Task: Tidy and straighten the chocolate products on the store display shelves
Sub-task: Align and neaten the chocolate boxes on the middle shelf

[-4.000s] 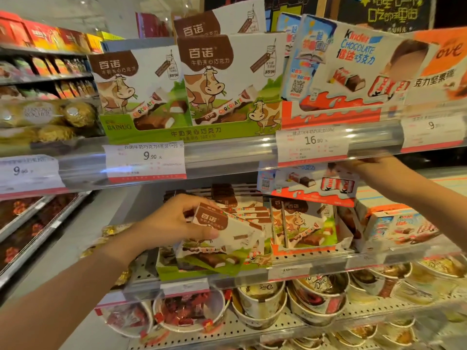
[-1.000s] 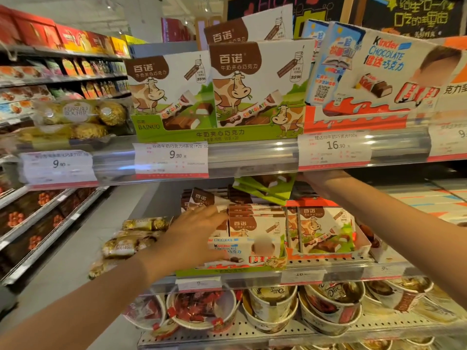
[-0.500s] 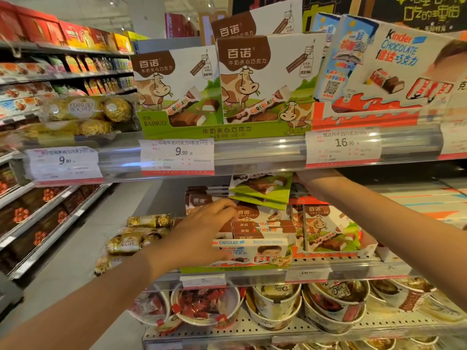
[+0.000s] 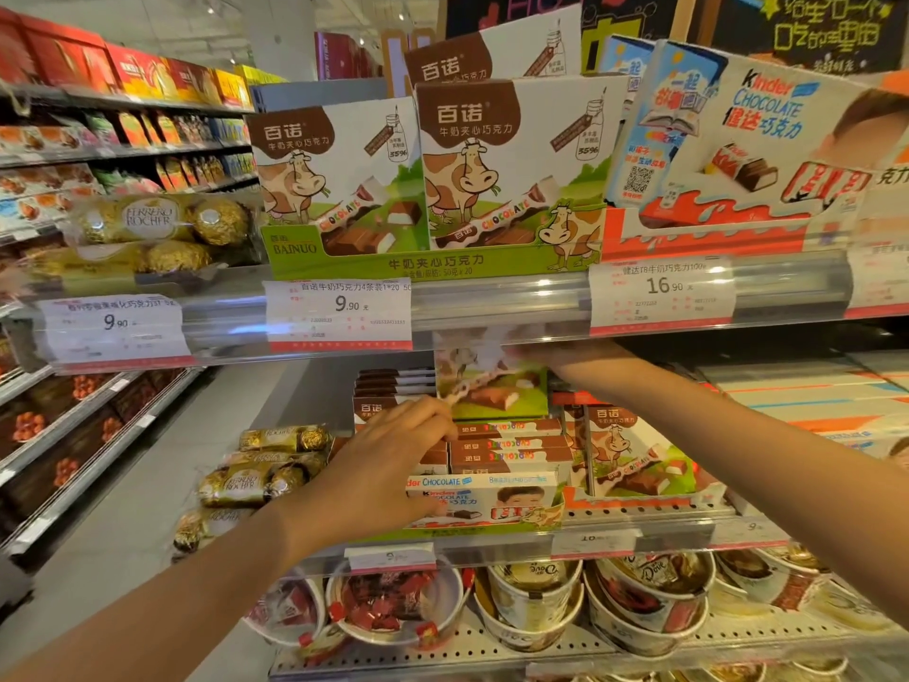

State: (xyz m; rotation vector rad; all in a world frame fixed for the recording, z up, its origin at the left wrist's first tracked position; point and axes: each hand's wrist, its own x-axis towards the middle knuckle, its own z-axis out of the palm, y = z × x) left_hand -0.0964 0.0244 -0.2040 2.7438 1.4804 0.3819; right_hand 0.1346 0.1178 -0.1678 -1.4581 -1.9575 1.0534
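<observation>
- My left hand reaches into the middle shelf at about 6 o'clock of the view, fingers stretched and lying against the left end of the stack of Bainuo bars; it grips nothing that I can see.
- My right hand is up at 12 o'clock of that stack, mostly hidden under the edge of the top shelf. It holds the cow-print Bainuo box by its upper part, the box face toward me, just above the stacked bars; how the fingers curl I cannot tell exactly.
- A Kinder Chocolate pack lies flat at the shelf front, at 6 o'clock of the stack, touching my left palm side.
- At 3 o'clock of the stack an upright Bainuo pack stands in an orange-edged tray.
- On the top shelf stand two large Bainuo display cartons, and at their 3 o'clock the Kinder display carton.
- Ferrero Rocher packs lie at 9 o'clock of my left hand.
- Tubs of Dove chocolates fill the lower shelf at 6 o'clock.
</observation>
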